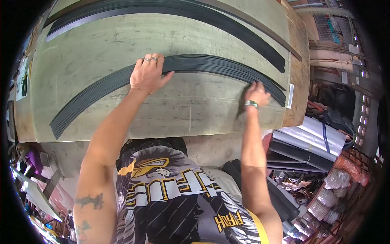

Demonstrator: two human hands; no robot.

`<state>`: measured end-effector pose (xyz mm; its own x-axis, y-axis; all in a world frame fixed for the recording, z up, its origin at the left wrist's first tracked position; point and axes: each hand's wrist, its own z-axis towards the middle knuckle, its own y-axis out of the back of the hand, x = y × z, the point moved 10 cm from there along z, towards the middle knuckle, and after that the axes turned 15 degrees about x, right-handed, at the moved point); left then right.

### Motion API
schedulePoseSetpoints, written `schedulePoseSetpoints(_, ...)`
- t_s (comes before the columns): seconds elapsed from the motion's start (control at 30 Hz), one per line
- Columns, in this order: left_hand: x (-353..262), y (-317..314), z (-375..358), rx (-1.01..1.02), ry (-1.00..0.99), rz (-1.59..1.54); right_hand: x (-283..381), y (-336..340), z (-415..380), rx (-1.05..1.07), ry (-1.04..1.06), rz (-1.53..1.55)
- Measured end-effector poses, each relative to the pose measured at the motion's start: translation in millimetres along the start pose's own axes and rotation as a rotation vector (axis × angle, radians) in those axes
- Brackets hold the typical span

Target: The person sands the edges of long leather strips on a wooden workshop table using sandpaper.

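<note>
A bundle of long dark grey strips (195, 64) lies across the pale green tabletop (162, 107), looking curved in this wide view. My left hand (149, 73) rests over the bundle left of its middle, fingers across the top edge and thumb spread to the right along the near edge. Toward the bundle's right end, my right hand (257, 94) is at the near edge, somewhat blurred. Its fingertips reach the strips, and I cannot make out whether they grip any. At the right end the strips fan slightly apart.
A second stack of dark strips (162, 11) lies along the table's far side, beside a long brown bar (252, 22). A short white piece (290, 96) is near the right edge. Silvery and dark rolls (310, 136) are stacked right of the table.
</note>
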<state>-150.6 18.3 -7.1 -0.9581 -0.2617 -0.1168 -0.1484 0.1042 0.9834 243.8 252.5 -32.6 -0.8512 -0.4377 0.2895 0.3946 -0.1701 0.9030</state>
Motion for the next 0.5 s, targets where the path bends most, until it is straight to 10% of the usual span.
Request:
schedulePoseSetpoints(0.17,-1,3,-2,-0.007,0.007,0.011,280,16,-48,0.123,0.247,-0.166)
schedulePoseSetpoints(0.27,-4,3,2,0.026,0.007,0.038,215,16,-36,0.276,0.431,-0.263)
schedulePoseSetpoints(0.37,-1,-1,0,0.023,0.02,0.048,33,36,5,0.235,-0.125,-0.213)
schedulePoseSetpoints(0.5,0,-1,1,0.044,0.022,0.02,53,36,3,0.22,-0.244,-0.272)
